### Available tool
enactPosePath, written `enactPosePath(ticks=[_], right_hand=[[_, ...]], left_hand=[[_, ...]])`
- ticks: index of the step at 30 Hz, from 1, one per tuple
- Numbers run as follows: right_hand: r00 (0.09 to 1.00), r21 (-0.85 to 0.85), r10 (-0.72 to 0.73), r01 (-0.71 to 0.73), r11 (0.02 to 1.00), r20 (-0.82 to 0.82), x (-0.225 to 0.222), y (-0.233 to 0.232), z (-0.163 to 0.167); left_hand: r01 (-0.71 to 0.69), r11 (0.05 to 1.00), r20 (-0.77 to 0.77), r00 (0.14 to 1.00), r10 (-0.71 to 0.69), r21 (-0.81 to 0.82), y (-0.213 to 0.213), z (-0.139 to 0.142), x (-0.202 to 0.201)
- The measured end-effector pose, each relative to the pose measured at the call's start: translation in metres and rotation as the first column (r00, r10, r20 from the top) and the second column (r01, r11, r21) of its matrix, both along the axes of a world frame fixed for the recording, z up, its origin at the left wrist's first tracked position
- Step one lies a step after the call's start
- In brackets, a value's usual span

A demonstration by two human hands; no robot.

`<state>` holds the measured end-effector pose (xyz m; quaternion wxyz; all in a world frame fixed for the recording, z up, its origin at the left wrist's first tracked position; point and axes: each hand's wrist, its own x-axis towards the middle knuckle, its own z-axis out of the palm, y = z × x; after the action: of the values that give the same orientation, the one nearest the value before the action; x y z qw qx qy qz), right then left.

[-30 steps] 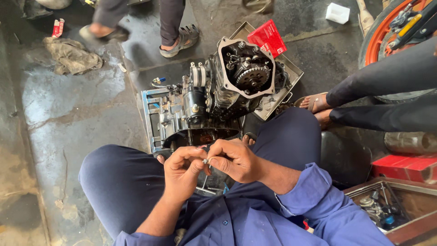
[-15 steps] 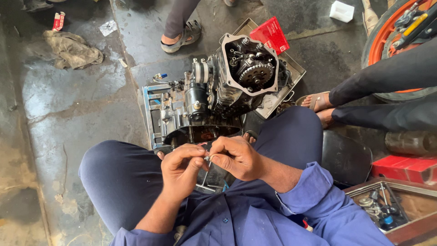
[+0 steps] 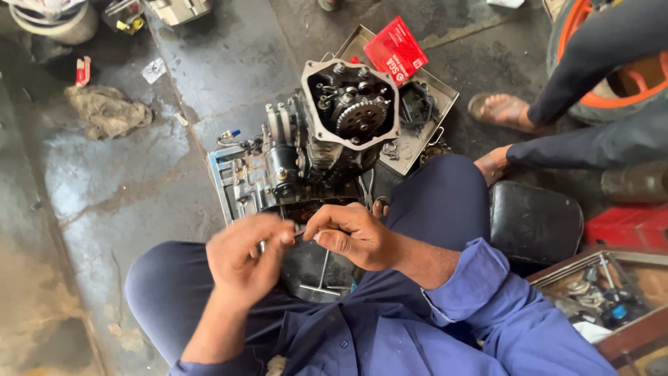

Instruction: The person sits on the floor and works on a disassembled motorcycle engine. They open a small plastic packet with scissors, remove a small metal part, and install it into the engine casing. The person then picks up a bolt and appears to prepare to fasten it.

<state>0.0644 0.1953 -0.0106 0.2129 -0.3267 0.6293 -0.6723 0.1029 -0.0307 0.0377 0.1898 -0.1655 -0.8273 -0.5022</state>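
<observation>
Below the engine (image 3: 334, 139) at the centre of the frame, the left hand (image 3: 243, 261) and right hand (image 3: 351, 237) meet, fingers curled nearly closed, pinching a small metal part (image 3: 300, 233) between their fingertips above the person's lap.

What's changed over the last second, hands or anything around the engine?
The camera tilted: the feet of a person standing beyond the engine have left the view. The left hand and right hand stay together over the lap, pinching a small metal part between the fingertips. The engine, red box and rag have not moved.
</observation>
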Motion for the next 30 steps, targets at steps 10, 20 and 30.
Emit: enactPosePath(ticks=[10,20,30], right_hand=[[0.999,0.352,-0.025,0.036,0.935,-0.036,0.008,0.013,-0.002],[0.999,0.343,-0.034,0.021,0.939,0.032,-0.005,0.037,-0.006],[1.0,0.318,-0.016,0.013,0.948,0.008,0.0,0.036,0.0]], left_hand=[[-0.002,0.838,-0.163,0.981,-0.104,-0.546,0.027,0.058,-0.156],[0.058,0.772,-0.059,0.991,-0.123,-0.633,0.034,0.038,-0.178],[0.143,0.78,-0.025,0.98,-0.199,-0.609,0.028,0.042,-0.187]])
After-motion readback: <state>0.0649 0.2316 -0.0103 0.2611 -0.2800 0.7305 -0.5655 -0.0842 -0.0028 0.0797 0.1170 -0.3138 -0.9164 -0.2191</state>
